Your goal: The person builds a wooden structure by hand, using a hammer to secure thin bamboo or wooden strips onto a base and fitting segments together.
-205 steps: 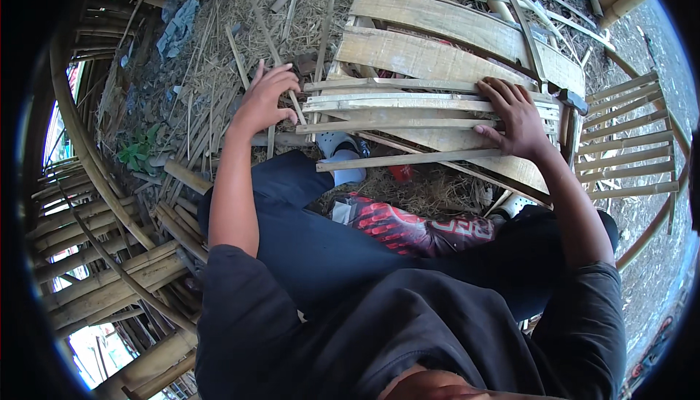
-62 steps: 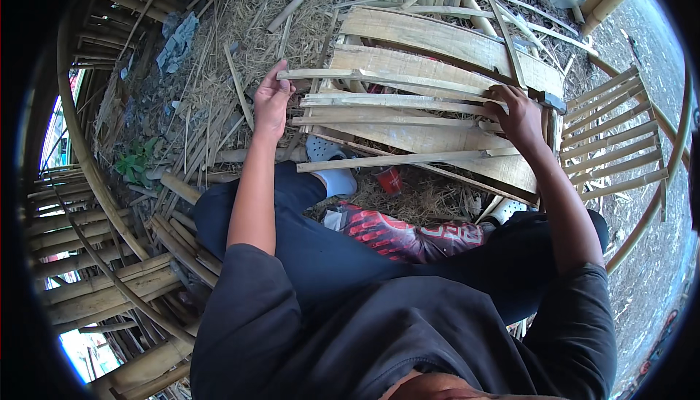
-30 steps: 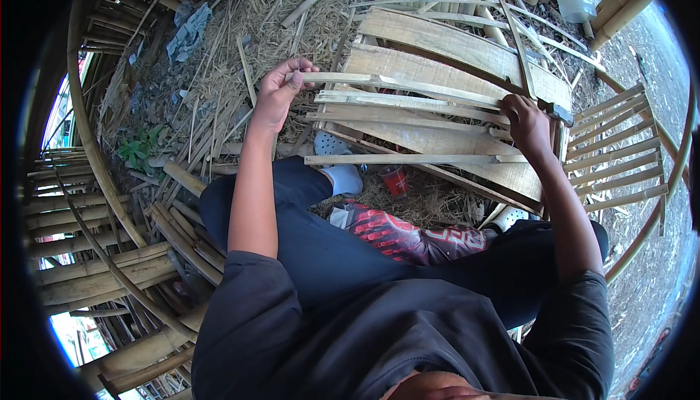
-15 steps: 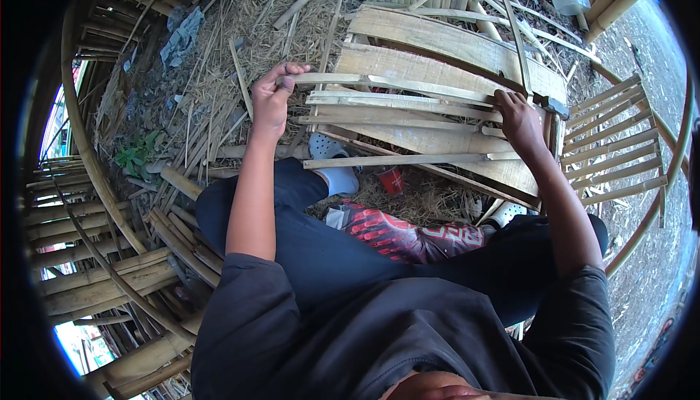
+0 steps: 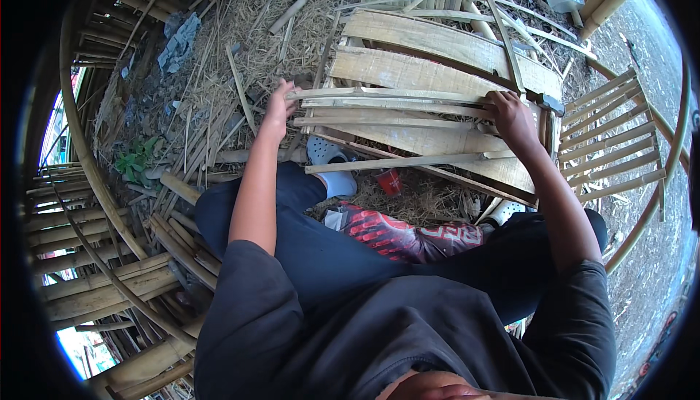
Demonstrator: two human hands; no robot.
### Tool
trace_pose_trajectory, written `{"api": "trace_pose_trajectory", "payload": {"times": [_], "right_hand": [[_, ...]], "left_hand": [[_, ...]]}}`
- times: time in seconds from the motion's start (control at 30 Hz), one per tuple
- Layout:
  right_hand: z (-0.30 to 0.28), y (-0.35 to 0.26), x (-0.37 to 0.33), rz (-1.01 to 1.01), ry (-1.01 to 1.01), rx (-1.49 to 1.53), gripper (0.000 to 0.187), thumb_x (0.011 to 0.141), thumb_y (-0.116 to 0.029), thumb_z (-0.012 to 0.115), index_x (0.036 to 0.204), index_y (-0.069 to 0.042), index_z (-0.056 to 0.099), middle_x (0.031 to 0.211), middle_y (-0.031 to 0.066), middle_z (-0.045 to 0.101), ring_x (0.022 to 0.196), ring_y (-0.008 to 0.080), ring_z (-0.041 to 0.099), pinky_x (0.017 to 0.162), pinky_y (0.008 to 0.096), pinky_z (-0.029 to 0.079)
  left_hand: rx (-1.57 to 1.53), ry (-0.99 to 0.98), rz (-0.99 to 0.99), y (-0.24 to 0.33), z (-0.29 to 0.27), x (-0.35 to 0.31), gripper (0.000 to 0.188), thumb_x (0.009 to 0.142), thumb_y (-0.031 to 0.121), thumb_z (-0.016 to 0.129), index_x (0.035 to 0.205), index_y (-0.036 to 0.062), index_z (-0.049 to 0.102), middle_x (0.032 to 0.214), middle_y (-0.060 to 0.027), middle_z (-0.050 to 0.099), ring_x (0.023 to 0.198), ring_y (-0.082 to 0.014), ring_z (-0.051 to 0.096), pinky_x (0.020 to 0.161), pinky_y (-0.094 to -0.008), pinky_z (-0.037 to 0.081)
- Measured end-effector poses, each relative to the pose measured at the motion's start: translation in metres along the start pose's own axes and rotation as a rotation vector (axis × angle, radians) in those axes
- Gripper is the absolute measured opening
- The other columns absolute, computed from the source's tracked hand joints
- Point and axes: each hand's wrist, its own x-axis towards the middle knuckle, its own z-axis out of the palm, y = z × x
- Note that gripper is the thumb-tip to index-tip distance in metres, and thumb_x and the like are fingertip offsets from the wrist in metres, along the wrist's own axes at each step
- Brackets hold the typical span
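Observation:
My right hand (image 5: 510,117) is closed round the right end of a bamboo strip (image 5: 394,94), above a low bench of wooden planks (image 5: 415,68). At the strip's left end, my left hand (image 5: 277,112) has its fingers stretched out, the palm side near or against the tip. More bamboo strips (image 5: 386,120) lie side by side across the planks, just nearer to me. A separate strip (image 5: 394,161) lies closest to my legs. Beside my right hand, a dark metal piece like a hammer head (image 5: 549,103) rests on the bench's right end.
A slatted bamboo rack (image 5: 612,134) stands at the right. Near my foot is a red cup (image 5: 389,180); a red and black printed cloth (image 5: 394,234) lies between my legs. Bamboo poles (image 5: 109,287) are stacked at the left. Straw and shavings (image 5: 255,21) cover the ground beyond.
The held strip has come down and nearer, onto the other strips. My left fingers have loosened from its end and straightened. My right hand stays at the right end.

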Motion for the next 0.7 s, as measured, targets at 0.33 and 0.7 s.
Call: {"api": "trace_pose_trajectory", "payload": {"times": [0.33,0.7], "right_hand": [[-0.048,0.009,0.003,0.180,0.015,-0.013,0.021,0.098,-0.016,0.062,0.111,-0.002,0.069,0.108,0.0195,0.071,0.105,0.0396,0.068,0.089,0.0495,0.056],[-0.108,0.018,-0.010,0.952,-0.701,-0.088,0.056,0.101,-0.050,0.058,0.108,0.003,0.074,0.106,0.0242,0.076,0.098,0.0391,0.075,0.086,0.0467,0.059]], "left_hand": [[-0.280,-0.164,-0.307,-0.020,0.012,0.004,0.095,0.100,0.080,0.027,0.147,0.0010,0.053,0.149,-0.0169,0.057,0.135,-0.0339,0.054,0.114,-0.0472,0.041],[-0.175,-0.211,-0.105,0.009,0.000,-0.008,0.045,0.097,0.028,0.072,0.133,0.0024,0.066,0.117,-0.0068,0.072,0.104,-0.0160,0.068,0.094,-0.0309,0.052]]}}
